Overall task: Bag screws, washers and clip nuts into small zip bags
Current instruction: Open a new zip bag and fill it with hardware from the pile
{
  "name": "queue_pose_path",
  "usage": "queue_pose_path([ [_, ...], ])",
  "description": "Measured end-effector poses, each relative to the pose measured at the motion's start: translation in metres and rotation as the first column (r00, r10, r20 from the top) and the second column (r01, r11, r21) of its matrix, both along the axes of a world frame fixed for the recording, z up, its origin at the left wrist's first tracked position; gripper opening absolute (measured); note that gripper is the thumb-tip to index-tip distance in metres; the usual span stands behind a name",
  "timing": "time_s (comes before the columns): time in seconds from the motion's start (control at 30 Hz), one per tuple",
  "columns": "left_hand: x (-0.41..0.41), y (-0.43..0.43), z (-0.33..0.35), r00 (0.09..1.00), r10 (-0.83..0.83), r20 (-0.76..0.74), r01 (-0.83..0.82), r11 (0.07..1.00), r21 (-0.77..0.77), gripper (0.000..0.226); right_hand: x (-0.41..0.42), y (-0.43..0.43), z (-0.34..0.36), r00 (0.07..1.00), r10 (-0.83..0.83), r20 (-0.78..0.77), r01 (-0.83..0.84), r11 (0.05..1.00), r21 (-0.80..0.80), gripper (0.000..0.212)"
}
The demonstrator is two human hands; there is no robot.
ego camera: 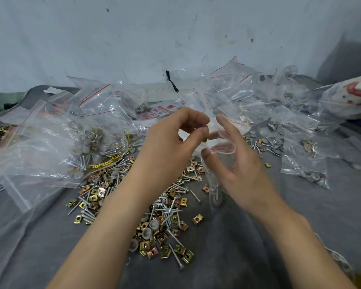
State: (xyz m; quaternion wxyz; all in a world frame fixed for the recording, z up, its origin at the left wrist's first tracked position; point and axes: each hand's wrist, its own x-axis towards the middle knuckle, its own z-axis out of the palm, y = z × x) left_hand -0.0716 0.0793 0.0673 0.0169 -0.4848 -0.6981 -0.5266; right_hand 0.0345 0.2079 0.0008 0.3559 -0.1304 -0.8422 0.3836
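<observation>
L hand [173, 142] is pinching the top lip of a small zip bag [215, 190] btwn thumb and forefinger, w/ the other fingers curling in. R hand [244, 170] is spreading. Its fingers are lying straight and apart behind the bag's red strip, and the thumb is resting against the near side just under it. That looks like bracing the mouth, not gripping, tho blur is making it hard to confirm. The bag is hanging in the air btwn the two hands, its mouth not pressed flat yet. Something metallic is sitting in its bottom, below the R palm, too blurred to tell which parts or how many.

Progress, as a judgement: prob. mid-job. Beyond and to the outer side of the R hand, lots of filled bags [304, 174] are lying w/ hardware inside, so a good batch looks done. Under both wrists a loose pile [169, 211] of screws, washers and clip nuts is lying on the grey cloth [227, 257], so plenty is waiting. Out past the L hand, big bags [50, 142] are holding more bulk stock. Just beyond the L fingertips a printed pack [151, 114] is lying, poss. spare empties.

This bag: filling is looking done or nearly so. Sealing is what's left, then the next one.
</observation>
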Motion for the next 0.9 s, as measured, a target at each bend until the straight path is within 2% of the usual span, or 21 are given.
queue_pose_path([
  [0.13,-0.005,-0.005,0.004,0.999,0.047,0.01,-0.048,0.997,0.067,0.015,0.001,0.0,0.0,1.0,0.014,0.004,-0.014,1.0,0.004,0.07],
  [0.23,-0.014,-0.01,0.002,0.994,0.094,0.056,-0.097,0.993,0.062,0.015,0.002,0.001,0.0,1.0,0.013,0.018,-0.013,1.0,-0.013,0.07],
  [0.3,-0.022,-0.013,-0.004,0.989,0.134,0.066,-0.133,0.991,-0.032,0.016,0.003,0.002,0.001,1.0,0.012,0.023,-0.012,1.0,-0.023,0.071],
  [0.37,-0.03,-0.017,-0.013,0.985,0.161,0.056,-0.148,0.97,-0.192,0.014,0.005,0.002,0.003,1.0,0.009,0.015,-0.008,0.999,-0.036,0.07],
  [0.47,-0.037,-0.022,-0.03,0.991,0.128,-0.032,-0.129,0.889,-0.439,0.018,0.007,0.004,0.006,1.0,0.006,-0.014,-0.007,0.998,-0.058,0.071],
  [0.53,-0.038,-0.023,-0.04,0.991,0.088,-0.099,-0.129,0.828,-0.546,0.02,0.008,0.005,0.007,0.999,-0.009,-0.044,0.007,0.999,-0.05,0.067],
  [0.77,-0.034,-0.015,-0.058,0.939,0.04,-0.343,-0.285,0.649,-0.705,0.031,0.009,0.006,0.008,0.997,-0.067,-0.033,0.065,0.996,-0.054,0.071],
  [0.9,-0.033,-0.012,-0.062,0.929,0.032,-0.368,-0.304,0.63,-0.715,0.032,0.01,0.009,0.007,0.999,-0.042,-0.034,0.04,0.998,-0.058,0.073],
])
